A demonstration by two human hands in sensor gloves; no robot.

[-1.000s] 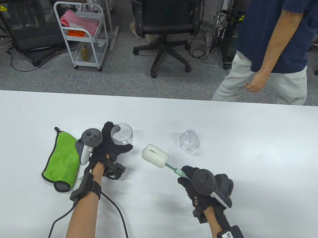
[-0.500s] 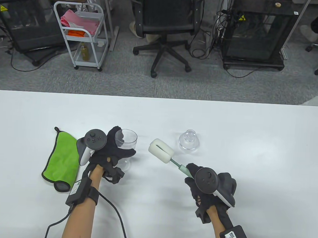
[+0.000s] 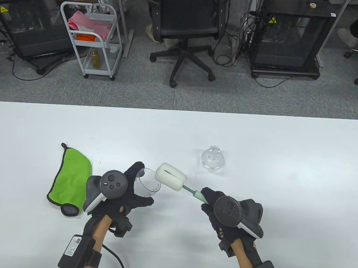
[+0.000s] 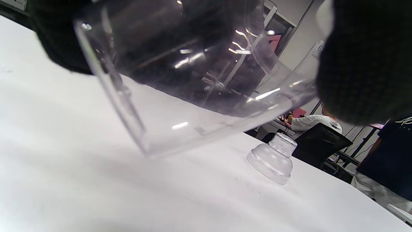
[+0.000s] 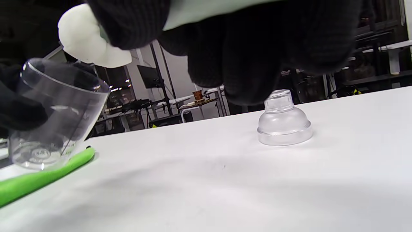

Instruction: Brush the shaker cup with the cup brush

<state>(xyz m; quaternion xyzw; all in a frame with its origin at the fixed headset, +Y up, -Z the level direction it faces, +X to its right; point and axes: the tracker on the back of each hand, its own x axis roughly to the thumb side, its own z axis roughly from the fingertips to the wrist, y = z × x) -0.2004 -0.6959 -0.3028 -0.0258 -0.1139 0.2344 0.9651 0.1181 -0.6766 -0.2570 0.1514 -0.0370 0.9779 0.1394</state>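
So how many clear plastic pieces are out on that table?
2: the shaker cup, tilted in the left hand near the green cloth, and the domed lid standing alone farther back.

No words or numbers can be read. Yellow triangular warning stickers sit on the far-left cabinet [image 3: 3, 9] and the far-right cabinet [image 3: 272, 19]. White wristpack labels [image 3: 74, 244] and faint shaker cup [image 3: 148, 187] markings are too small to read.

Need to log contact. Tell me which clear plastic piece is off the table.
The shaker cup, held tilted in the left hand; the domed lid sits alone on the table.
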